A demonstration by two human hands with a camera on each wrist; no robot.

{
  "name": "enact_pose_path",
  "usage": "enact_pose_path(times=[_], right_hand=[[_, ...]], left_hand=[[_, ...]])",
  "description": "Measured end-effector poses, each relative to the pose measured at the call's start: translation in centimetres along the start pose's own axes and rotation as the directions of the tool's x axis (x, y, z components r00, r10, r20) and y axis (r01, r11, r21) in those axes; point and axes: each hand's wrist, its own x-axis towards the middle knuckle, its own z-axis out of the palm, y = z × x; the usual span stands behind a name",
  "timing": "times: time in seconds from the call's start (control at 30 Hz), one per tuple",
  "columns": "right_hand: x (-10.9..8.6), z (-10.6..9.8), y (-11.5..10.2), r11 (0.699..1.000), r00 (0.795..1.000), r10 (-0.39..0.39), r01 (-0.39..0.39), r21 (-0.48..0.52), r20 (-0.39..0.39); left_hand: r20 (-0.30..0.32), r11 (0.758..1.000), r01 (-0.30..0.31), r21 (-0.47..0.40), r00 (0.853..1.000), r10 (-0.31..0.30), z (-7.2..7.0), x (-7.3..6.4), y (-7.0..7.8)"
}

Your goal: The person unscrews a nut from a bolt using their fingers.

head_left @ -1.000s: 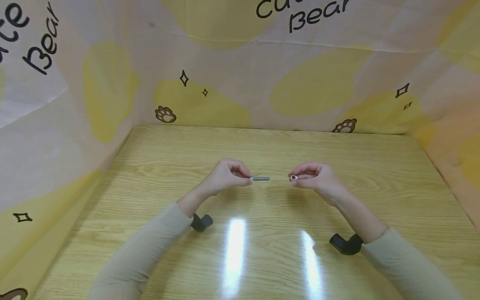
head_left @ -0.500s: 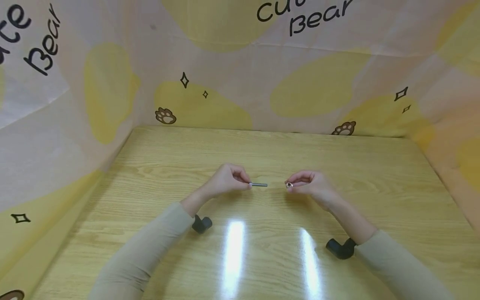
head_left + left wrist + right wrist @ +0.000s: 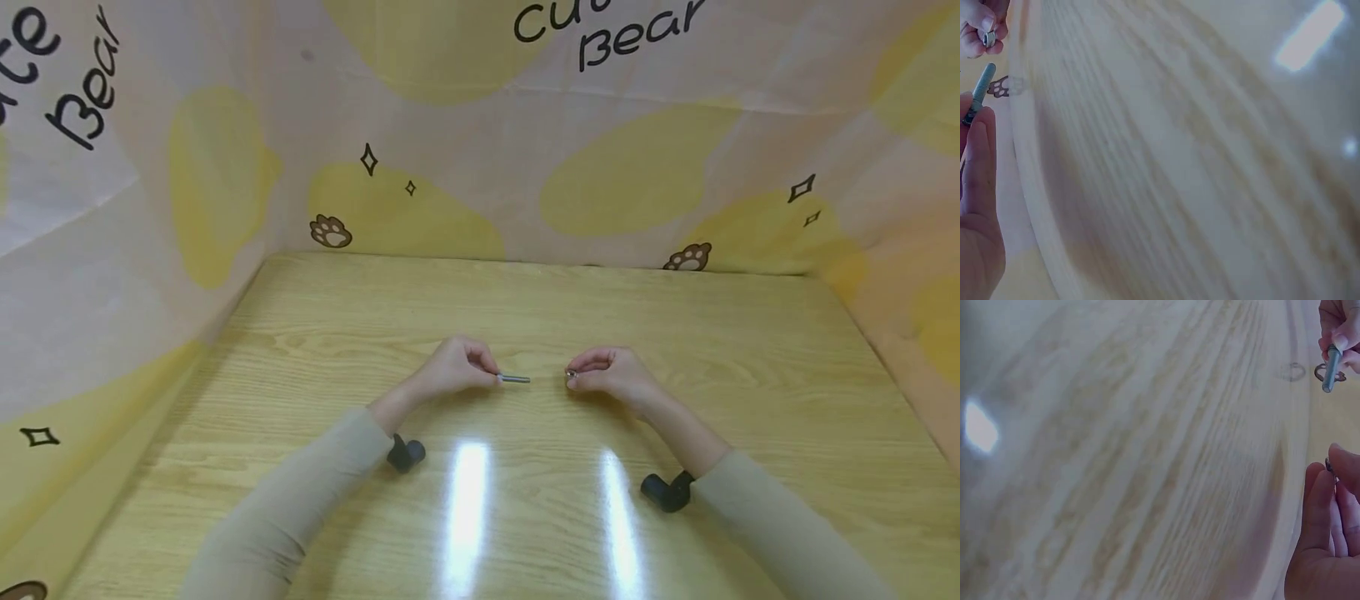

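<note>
Between thumb and fingers my left hand (image 3: 454, 365) pinches a silver bolt (image 3: 516, 379) by one end, its shank pointing right in the head view. My right hand (image 3: 613, 377) pinches a small metal nut (image 3: 572, 376) at its fingertips. A gap separates the bolt's tip from the nut, and both are held above the table. In the left wrist view the threaded bolt (image 3: 983, 84) points up toward the nut (image 3: 989, 39). Fingers largely hide the nut (image 3: 1329, 464) in the right wrist view, where the bolt (image 3: 1331, 369) shows beyond it.
A wood-grain table (image 3: 375, 308) lies beneath both hands, with bright light reflections near its front. Printed cloth (image 3: 450, 125) stands along the back and sides. Black camera mounts (image 3: 666, 492) sit at both wrists.
Both hands have come lower in the head view, and the right hand has moved left. The gap between bolt and nut is slightly smaller, and the nut has turned more edge-on.
</note>
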Motion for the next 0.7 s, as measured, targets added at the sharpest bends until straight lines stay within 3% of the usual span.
enact_pose_path(times=[0.27,0.5,0.6,0.7], right_hand=[[0.4,1.0,0.6,0.996,1.0,0.018,-0.016,-0.087,0.025],[0.2,1.6,1.0,0.988,0.999,-0.039,0.042,-0.147,0.027],[0.1,1.7,0.9,0.962,0.993,-0.115,0.119,-0.247,0.03],[0.2,1.9,0.7,0.905,0.974,-0.223,0.22,-0.365,0.035]], left_hand=[[-0.022,0.995,0.023,0.094,1.0,-0.021,0.9,0.0,-0.3],[-0.047,0.987,0.063,0.148,0.997,-0.057,1.3,-0.4,0.0],[-0.049,0.984,0.089,0.157,0.995,-0.083,1.3,-0.3,-0.1],[-0.05,0.98,0.095,0.176,0.995,-0.087,1.3,0.0,-0.7]])
